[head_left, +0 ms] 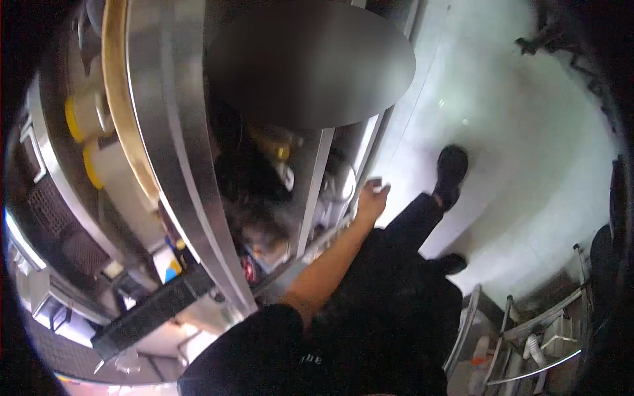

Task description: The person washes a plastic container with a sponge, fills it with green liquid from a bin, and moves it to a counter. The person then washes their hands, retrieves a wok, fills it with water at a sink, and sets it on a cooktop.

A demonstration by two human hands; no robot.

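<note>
My left hand hangs beside the steel counter at the end of my outstretched forearm. Its fingers are loosely bent and apart, and I see nothing in them. Closest to it is a shiny rounded metal vessel on the low shelf under the counter, with a gap between them. Dark and yellowish items farther in on that shelf are too blurred to name. My right hand is out of view.
The steel counter edge runs along my left, with a wooden board and yellow-rimmed containers on it. A metal rack holding bottles stands at lower right. My shoe is on the pale floor.
</note>
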